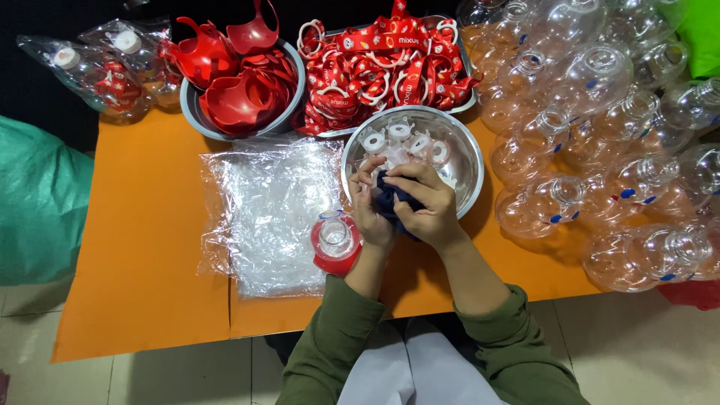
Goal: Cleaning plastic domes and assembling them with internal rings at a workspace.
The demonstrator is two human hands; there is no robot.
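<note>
My left hand and my right hand are pressed together over the front rim of a steel bowl that holds several white plastic caps. Both hands grip a dark blue piece between the fingers; most of it is hidden. A clear plastic bottle with a red collar stands on the orange table just left of my left wrist, untouched.
A stack of clear plastic bags lies left of the bottle. Behind it a steel bowl holds red plastic pieces, and a tray holds red straps with white rings. Several empty clear bottles cover the right side. Bagged bottles lie far left.
</note>
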